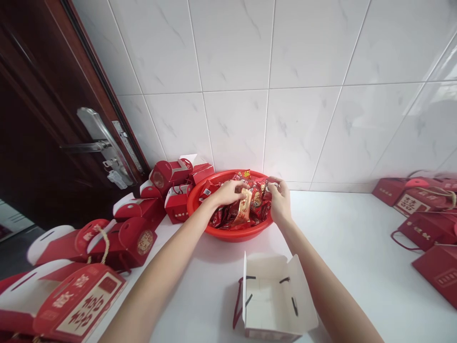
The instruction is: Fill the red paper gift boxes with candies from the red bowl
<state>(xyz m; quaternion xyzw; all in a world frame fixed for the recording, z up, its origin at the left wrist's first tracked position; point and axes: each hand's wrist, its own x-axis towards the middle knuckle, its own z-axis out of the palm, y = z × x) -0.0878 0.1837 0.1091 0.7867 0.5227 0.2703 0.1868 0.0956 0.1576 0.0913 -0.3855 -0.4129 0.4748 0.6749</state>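
Note:
A round red plastic basket (237, 234) stands against the wall, heaped with red-wrapped candies (257, 202). Over its middle, my left hand (228, 193) pinches the top end of a gold candy packet (243, 210). At the basket's right side is my right hand (281, 202), with bent fingers closed around the edge of a red candy packet (267, 188), mostly hidden by the fingertips. Below the basket, between my forearms, an open gift box (269, 305) shows its white inside, dark cord ends and a red cord at its left.
Several red gift boxes (143, 243) crowd the left side of the white tabletop (200, 286). More red boxes (424, 228) stand at the far right. Behind is a white tiled wall (235, 119); a dark door (43, 95) with a metal handle is at left.

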